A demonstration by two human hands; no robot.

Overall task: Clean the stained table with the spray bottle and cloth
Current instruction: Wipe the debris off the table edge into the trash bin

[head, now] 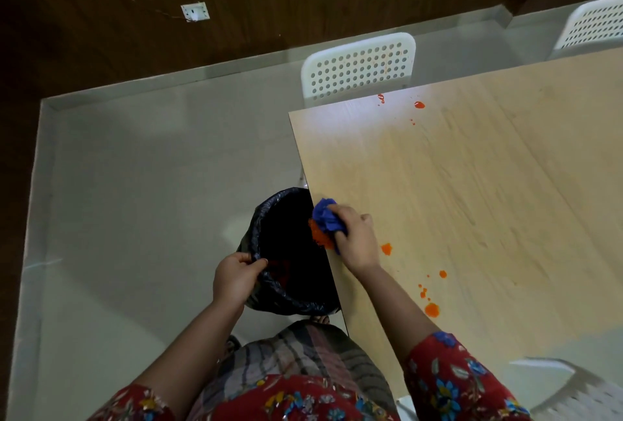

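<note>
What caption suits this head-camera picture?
Right hand pushes orange mess with blue cloth off table into bin.

Orange-stained wooden table (472,184), cloth (325,218)

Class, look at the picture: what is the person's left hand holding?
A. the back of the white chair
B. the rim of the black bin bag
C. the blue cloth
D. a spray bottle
B: the left hand pinches the rim of the black bin bag beside the table, while the right hand presses the blue cloth at the table's edge.
</note>
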